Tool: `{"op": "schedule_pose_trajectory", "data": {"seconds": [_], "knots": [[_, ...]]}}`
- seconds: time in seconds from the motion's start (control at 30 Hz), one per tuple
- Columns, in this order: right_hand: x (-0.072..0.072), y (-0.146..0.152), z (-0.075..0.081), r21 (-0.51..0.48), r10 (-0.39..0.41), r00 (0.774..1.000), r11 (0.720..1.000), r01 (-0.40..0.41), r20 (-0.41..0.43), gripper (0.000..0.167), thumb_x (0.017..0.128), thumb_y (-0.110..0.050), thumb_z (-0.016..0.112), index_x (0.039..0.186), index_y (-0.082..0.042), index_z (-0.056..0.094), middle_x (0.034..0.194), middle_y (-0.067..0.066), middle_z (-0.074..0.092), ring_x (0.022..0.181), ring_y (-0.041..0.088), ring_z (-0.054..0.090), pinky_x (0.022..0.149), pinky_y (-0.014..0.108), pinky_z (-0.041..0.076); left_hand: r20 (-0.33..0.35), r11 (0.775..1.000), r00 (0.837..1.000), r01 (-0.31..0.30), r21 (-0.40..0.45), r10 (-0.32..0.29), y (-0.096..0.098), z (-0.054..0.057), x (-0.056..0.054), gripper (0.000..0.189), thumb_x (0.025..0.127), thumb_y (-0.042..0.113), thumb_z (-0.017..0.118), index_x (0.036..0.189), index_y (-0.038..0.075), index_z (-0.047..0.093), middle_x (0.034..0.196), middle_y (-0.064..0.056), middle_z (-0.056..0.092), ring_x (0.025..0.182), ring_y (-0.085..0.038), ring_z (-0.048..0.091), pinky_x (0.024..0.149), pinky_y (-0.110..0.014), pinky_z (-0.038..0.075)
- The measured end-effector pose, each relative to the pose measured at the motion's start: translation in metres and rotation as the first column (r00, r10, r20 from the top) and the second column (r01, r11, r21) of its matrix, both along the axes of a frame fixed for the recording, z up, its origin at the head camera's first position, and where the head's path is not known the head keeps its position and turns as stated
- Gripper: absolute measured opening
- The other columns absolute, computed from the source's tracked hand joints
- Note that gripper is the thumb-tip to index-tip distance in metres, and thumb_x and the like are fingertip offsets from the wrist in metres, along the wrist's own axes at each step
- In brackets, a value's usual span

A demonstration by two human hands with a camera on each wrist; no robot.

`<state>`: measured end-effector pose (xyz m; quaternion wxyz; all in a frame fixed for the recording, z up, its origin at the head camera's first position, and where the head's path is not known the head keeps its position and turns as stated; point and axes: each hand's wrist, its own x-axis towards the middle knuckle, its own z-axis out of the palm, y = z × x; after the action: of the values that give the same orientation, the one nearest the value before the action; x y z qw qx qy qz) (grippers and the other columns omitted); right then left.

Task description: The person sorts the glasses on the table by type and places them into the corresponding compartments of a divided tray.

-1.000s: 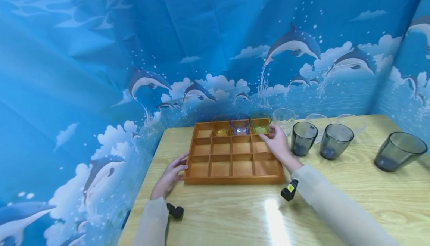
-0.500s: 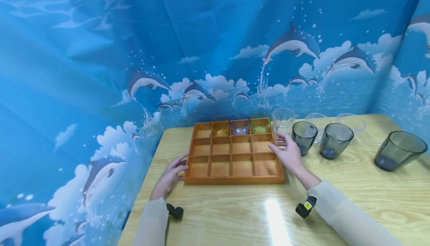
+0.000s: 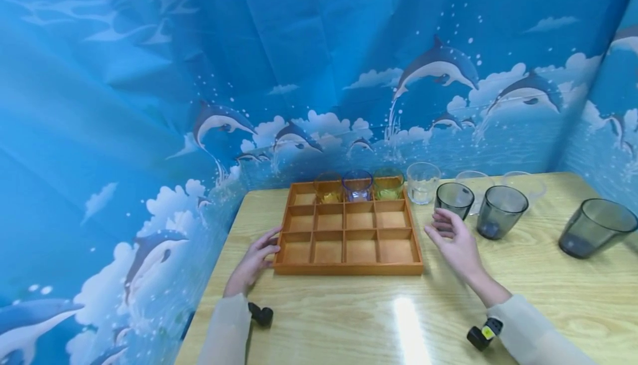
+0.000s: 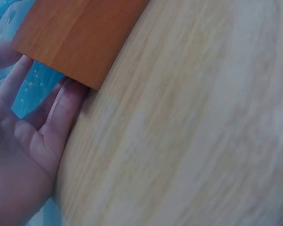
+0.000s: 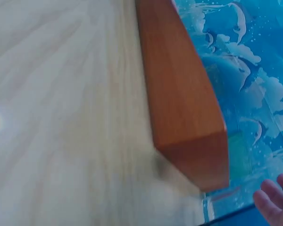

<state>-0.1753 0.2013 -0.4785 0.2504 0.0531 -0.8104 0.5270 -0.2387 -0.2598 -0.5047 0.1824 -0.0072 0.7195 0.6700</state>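
While my left hand rests its fingers against the left wall of the wooden tray, near its near-left corner, my right hand hangs loosely curved to the right of the tray, thumb and fingers apart and holding nothing. It overlaps the leftmost smoky glass; whether it touches that glass, I cannot tell. In the tray's far row stand an amber glass, a blue glass and a green glass, leaving the far-left compartment without one. A clear glass stands on the worktop just right of the tray's far corner, with another smoky glass farther right. I judge this to be a step between grasps: the left hand seems to steady the tray, while the right appears free to take a glass. If it is the leftmost smoky one, the next move calls for widening my grip, closing gently round its wall and lifting it straight, without knocking its neighbours.
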Motion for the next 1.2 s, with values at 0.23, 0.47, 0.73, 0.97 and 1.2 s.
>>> {"op": "schedule_pose_trajectory", "data": {"seconds": [0.23, 0.47, 0.73, 0.97, 1.2], "knots": [[0.008, 0.014, -0.010, -0.039, -0.131, 0.988, 0.991, 0.128, -0.077, 0.052, 0.078, 0.002, 0.070, 0.126, 0.006, 0.048, 0.115, 0.019, 0.054, 0.097, 0.010, 0.053, 0.075, 0.013, 0.045, -0.006, 1.000, 1.000, 0.017, -0.017, -0.017, 0.001, 0.007, 0.004, 0.055, 0.092, 0.013, 0.055, 0.144, 0.017, 0.037, 0.145, -0.015, 0.029, 0.126, -0.033, 0.033, 0.085, -0.040, 0.042], [0.009, 0.019, -0.009, -0.039, -0.232, 0.973, 0.972, 0.232, 0.005, 0.070, 0.079, -0.009, 0.073, 0.137, 0.003, 0.036, 0.128, 0.020, 0.042, 0.110, 0.034, 0.047, 0.083, 0.015, 0.041, -0.021, 0.999, 0.999, -0.036, -0.025, 0.036, -0.004, -0.013, -0.002, 0.051, 0.090, 0.017, 0.058, 0.139, 0.025, 0.044, 0.143, -0.009, 0.033, 0.125, -0.031, 0.035, 0.084, -0.041, 0.041], [-0.001, 0.020, -0.011, -0.090, -0.233, 0.959, 0.964, 0.249, 0.164, 0.086, 0.082, -0.023, 0.071, 0.146, -0.001, 0.018, 0.141, 0.024, 0.025, 0.123, 0.041, 0.034, 0.096, 0.053, 0.033, -0.042, 0.998, 0.998, -0.050, -0.047, 0.048, -0.003, -0.016, -0.004, 0.052, 0.089, 0.020, 0.059, 0.138, 0.026, 0.046, 0.142, -0.010, 0.035, 0.124, -0.032, 0.037, 0.085, -0.043, 0.042], [-0.016, 0.022, -0.017, -0.110, -0.254, 0.943, 0.953, 0.282, 0.216, 0.092, 0.082, -0.027, 0.071, 0.148, -0.007, 0.011, 0.143, 0.022, 0.021, 0.127, 0.039, 0.029, 0.098, 0.053, 0.030, -0.020, 1.000, 1.000, -0.007, -0.016, 0.006, -0.001, -0.005, -0.001, 0.053, 0.091, 0.016, 0.057, 0.141, 0.022, 0.041, 0.144, -0.011, 0.031, 0.126, -0.031, 0.034, 0.085, -0.041, 0.042], [-0.029, 0.020, -0.021, -0.137, -0.287, 0.937, 0.939, 0.317, 0.197, 0.094, 0.080, -0.024, 0.073, 0.148, -0.008, 0.010, 0.143, 0.023, 0.021, 0.128, 0.039, 0.026, 0.103, 0.052, 0.023, -0.004, 1.000, 1.000, 0.014, -0.009, -0.014, 0.003, 0.009, 0.004, 0.054, 0.092, 0.014, 0.056, 0.143, 0.017, 0.038, 0.145, -0.013, 0.030, 0.125, -0.032, 0.035, 0.083, -0.039, 0.043]]}}
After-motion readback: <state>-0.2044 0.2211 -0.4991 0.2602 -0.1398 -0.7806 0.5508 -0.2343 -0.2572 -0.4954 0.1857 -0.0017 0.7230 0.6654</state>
